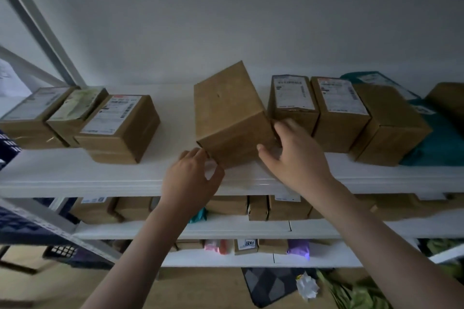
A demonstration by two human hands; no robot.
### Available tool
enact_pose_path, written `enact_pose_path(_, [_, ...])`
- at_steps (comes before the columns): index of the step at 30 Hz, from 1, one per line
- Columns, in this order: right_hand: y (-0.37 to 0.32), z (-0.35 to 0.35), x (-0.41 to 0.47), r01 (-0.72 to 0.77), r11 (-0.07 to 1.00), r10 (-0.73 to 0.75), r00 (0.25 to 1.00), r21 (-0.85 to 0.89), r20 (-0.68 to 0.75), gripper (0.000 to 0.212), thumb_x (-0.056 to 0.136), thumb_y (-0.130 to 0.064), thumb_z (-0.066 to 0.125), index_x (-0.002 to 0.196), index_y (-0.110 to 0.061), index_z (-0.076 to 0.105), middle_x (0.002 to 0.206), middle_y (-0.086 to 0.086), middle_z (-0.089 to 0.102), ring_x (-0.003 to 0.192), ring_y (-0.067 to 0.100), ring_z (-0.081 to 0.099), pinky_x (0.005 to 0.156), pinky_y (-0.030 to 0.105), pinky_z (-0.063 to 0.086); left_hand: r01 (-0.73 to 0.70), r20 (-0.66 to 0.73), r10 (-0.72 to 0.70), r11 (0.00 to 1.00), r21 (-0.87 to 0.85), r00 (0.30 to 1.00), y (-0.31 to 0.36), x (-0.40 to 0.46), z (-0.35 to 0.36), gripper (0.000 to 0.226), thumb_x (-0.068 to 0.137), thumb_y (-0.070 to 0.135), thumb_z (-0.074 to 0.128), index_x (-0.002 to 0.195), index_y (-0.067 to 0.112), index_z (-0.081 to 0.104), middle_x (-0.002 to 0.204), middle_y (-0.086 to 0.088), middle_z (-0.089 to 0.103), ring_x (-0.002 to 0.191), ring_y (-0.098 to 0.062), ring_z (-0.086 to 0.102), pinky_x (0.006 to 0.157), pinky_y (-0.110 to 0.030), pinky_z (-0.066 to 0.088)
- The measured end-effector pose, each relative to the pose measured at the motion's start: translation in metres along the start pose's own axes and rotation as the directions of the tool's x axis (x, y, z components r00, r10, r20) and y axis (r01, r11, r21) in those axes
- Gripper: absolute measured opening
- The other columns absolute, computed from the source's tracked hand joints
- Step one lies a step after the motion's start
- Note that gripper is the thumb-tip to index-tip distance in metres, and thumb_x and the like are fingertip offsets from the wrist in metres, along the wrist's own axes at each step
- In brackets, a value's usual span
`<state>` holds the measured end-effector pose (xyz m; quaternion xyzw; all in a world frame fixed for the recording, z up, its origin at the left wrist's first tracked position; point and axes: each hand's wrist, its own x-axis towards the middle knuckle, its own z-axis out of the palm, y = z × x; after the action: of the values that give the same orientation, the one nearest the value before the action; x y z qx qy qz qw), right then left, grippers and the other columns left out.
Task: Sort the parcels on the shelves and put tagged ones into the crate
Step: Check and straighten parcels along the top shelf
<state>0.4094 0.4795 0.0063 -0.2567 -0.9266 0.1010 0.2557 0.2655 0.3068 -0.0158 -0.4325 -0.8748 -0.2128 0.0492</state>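
Reaching up to the top shelf [75,178], the person is handling a plain cardboard box [229,113] that is sitting tilted near the shelf's front edge, one corner turned toward the camera and no label showing on its visible faces. The left hand [192,178] is touching the box's lower left corner, its fingers [194,155] curled loosely against the cardboard with the thumb held apart. The right hand [292,155] is lying against the box's lower right side, fingers [285,128] spread and not closed around anything. To the left, three labelled boxes [118,125] are standing side by side, well apart from the tilted one. Just right of it, two more labelled boxes [293,105] are lined up, followed by a plain carton and a teal mailer bag [437,138] (partly hidden behind the carton). Lower shelves [226,229] are holding further parcels, blurred.
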Motion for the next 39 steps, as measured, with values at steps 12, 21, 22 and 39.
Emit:
enact_pose_path(12, [-0.062,-0.012,0.021,0.129,0.992,-0.128,0.989,0.010,-0.073,0.053,0.092,-0.050,0.058,0.140,-0.026,0.050,0.134,-0.006,0.047,0.119,0.015,0.051,0.074,0.032,0.056,-0.069,0.254,0.054,0.996,0.051,0.966,-0.034,-0.041,-0.044,0.054,0.093,0.069,0.038,0.137,0.038,0.049,0.135,0.018,0.053,0.122,-0.005,0.048,0.097,-0.031,0.049])
enact_pose_path(21, [-0.077,0.020,0.018,0.048,0.973,-0.052,0.999,0.226,0.011,0.060,0.090,-0.053,0.063,0.142,-0.032,0.041,0.123,-0.020,0.048,0.100,0.003,0.055,0.075,0.022,0.048,0.112,0.126,-0.092,0.980,-0.164,0.988,-0.081,-0.024,-0.079,0.062,0.087,0.064,0.053,0.142,0.038,0.041,0.111,0.025,0.047,0.088,0.000,0.056,0.087,-0.029,0.052])
enact_pose_path(22, [-0.076,0.023,0.016,0.038,0.972,-0.045,0.999,0.234,0.026,0.050,0.089,-0.053,0.063,0.132,-0.032,0.049,0.116,-0.020,0.049,0.091,0.001,0.055,0.069,0.018,0.043,0.094,0.133,-0.070,0.978,-0.185,0.989,-0.080,-0.019,-0.078,0.062,0.087,0.064,0.053,0.142,0.039,0.040,0.113,0.026,0.048,0.090,0.000,0.056,0.088,-0.030,0.053])
enact_pose_path(39, [-0.038,-0.006,0.018,-0.013,0.999,0.018,0.993,0.048,-0.118,0.036,0.088,-0.040,0.068,0.115,-0.020,0.053,0.108,-0.007,0.052,0.099,0.012,0.054,0.068,0.027,0.049,-0.101,0.136,0.181,0.886,-0.453,0.974,-0.036,0.029,-0.015,0.059,0.077,0.069,0.061,0.130,0.047,0.045,0.120,0.030,0.054,0.108,0.006,0.055,0.088,-0.033,0.057])
